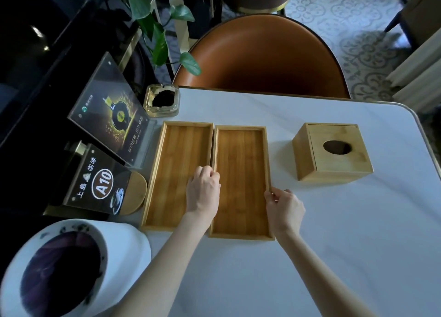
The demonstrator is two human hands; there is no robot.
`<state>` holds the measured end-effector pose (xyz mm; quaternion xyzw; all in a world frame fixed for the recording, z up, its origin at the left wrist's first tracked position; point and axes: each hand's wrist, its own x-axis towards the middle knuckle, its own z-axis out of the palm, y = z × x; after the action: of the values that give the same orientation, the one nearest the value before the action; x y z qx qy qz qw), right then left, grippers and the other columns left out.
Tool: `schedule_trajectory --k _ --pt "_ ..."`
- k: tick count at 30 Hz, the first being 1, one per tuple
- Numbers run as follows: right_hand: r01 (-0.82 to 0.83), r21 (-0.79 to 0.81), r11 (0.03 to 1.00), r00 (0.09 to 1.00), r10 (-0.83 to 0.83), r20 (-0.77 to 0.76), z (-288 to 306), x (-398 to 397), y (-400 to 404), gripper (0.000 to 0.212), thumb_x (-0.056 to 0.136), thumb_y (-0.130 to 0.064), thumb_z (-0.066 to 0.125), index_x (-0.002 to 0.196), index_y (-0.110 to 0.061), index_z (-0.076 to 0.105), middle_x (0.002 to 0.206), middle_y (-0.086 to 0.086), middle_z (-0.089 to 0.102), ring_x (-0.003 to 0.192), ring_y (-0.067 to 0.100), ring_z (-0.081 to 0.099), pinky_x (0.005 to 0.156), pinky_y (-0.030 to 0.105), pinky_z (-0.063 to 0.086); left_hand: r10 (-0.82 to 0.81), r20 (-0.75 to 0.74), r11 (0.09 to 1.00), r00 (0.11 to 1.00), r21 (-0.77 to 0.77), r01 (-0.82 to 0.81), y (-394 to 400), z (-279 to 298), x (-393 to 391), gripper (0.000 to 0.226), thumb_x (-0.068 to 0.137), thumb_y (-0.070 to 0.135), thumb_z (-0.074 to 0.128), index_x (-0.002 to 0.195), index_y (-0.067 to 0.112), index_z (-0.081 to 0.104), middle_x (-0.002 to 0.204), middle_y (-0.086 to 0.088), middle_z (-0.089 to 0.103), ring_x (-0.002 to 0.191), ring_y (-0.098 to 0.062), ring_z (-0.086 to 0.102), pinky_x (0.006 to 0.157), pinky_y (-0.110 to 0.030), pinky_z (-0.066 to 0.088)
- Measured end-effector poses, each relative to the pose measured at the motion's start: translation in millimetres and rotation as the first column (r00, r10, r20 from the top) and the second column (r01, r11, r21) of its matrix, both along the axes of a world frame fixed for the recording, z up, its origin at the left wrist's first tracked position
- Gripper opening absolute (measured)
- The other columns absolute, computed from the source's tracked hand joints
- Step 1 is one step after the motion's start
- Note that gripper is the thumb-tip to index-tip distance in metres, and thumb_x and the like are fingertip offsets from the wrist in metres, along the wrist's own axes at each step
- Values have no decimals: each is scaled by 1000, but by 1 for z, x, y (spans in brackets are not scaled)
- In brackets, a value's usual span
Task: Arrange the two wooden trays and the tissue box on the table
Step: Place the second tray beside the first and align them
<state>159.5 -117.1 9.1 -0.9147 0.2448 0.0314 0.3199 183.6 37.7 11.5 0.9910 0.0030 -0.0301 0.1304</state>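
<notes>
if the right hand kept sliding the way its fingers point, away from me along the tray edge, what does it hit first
Probably nothing: beyond the right hand lies bare table up to the far edge, then the orange chair. The tissue box sits off to the right.

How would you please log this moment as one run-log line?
left hand: on right tray left rim | right hand: gripping its right rim | left tray: alongside | tissue box: apart, right

Trays abutting (box apart)
</notes>
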Motion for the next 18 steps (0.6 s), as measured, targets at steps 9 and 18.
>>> schedule_trajectory --k 9,18 --pt "-29 -5 1000 1000 29 -7 -2 5 0 24 92 -18 54 102 -4 71 92 16 69 74 28 58 69 25 38 -51 66 985 997 168 39 7 -14 -14 41 61 15 83 100 10 71 105 -7 74 104 -24 66 79 -40 56" --pt "-39 -18 999 999 39 -1 -4 8 -1 24 92 -18 54 103 -5 70 93 16 68 69 20 47 69 24 35 14 104 1000 994 -3 -14 8 -17 -35 41 73 16 75 112 9 64 115 -7 70 112 -23 62 85 -41 54"
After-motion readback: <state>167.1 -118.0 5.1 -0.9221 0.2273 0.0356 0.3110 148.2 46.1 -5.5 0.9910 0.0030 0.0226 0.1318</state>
